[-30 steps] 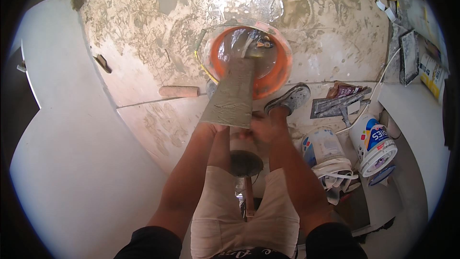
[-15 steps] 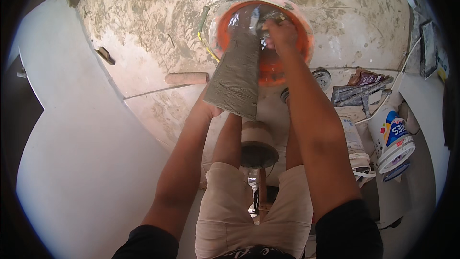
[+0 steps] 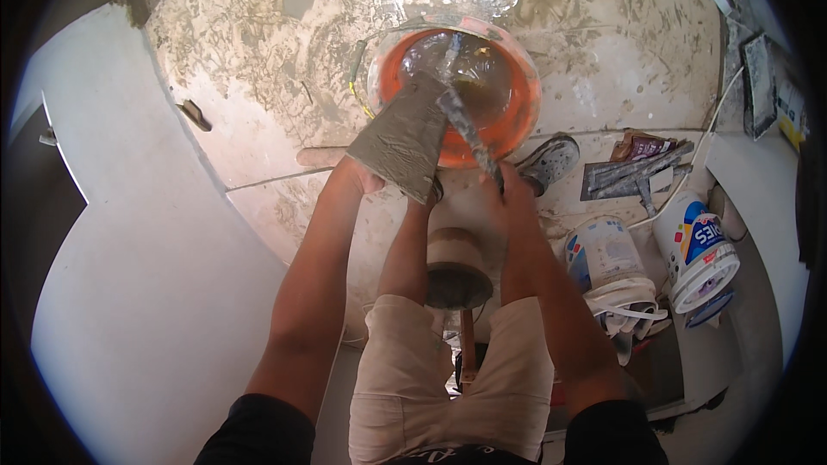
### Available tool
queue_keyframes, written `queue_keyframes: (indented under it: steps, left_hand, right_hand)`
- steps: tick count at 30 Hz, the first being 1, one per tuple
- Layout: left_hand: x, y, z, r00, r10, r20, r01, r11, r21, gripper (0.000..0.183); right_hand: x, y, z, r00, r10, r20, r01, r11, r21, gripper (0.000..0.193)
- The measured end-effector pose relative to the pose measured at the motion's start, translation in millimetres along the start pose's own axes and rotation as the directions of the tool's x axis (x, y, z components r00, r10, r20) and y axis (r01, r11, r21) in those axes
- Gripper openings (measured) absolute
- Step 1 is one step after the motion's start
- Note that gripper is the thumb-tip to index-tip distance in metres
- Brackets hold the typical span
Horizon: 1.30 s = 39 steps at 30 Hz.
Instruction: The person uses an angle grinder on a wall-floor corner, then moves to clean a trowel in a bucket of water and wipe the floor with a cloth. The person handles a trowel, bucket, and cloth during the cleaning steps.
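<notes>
My left hand grips a flat, tapering plastering tool from beneath. Wet grey plaster coats its broad face, and its narrow far end reaches over the rim of an orange bucket. Murky liquid stands in the bucket. In my right hand, closed round its near end, is a narrow, plaster-smeared hand tool. That tool slants up and left, its far end by the plastered face; whether they touch I cannot tell. Its exact kind does not show.
Right of the bucket rests a grey-spotted shoe. Several flat tools and two white pails lie farther right. A paint roller is left of the bucket. Between my legs stands a round pail.
My right hand has drawn back from over the bucket toward me, bringing the narrow tool into view. The plastered tool has shifted slightly left, still in my left hand. The view has shifted a little.
</notes>
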<state>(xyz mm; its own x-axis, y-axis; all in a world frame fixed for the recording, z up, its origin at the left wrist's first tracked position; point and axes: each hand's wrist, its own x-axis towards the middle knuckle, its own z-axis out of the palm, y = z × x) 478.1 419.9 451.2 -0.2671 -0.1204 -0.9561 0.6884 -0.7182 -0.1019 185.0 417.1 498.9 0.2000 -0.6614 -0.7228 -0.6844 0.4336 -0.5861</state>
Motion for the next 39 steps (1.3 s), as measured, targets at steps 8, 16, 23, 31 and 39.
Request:
queue_keyframes:
  steps: [8,16,23,31,39]
  left_hand:
    - [5,8,18,0.986,0.025,0.163,-0.034,0.998,0.048,0.026]
    - [-37,-10,5,0.989,0.064,0.137,-0.055,0.996,-0.068,0.035]
    - [-48,-12,1,0.94,0.116,0.322,-0.074,0.988,-0.139,0.039]
    - [-37,-4,2,0.985,0.158,0.064,-0.168,0.967,0.193,0.038]
    - [-66,-8,32,0.987,0.128,-0.1,-0.101,0.966,0.237,0.041]
  right_hand:
    - [-19,-24,15,0.931,-0.358,0.075,0.365,0.921,-0.135,0.032]
    - [50,20,55,0.979,-0.199,0.038,0.203,0.952,-0.229,0.026]
    - [69,11,58,0.994,-0.096,-0.054,0.085,0.98,-0.179,0.022]
    - [14,-27,10,0.991,-0.001,0.134,0.04,0.956,-0.292,0.025]
    - [-2,-46,-1,0.969,-0.237,0.073,0.23,0.969,0.096,0.025]
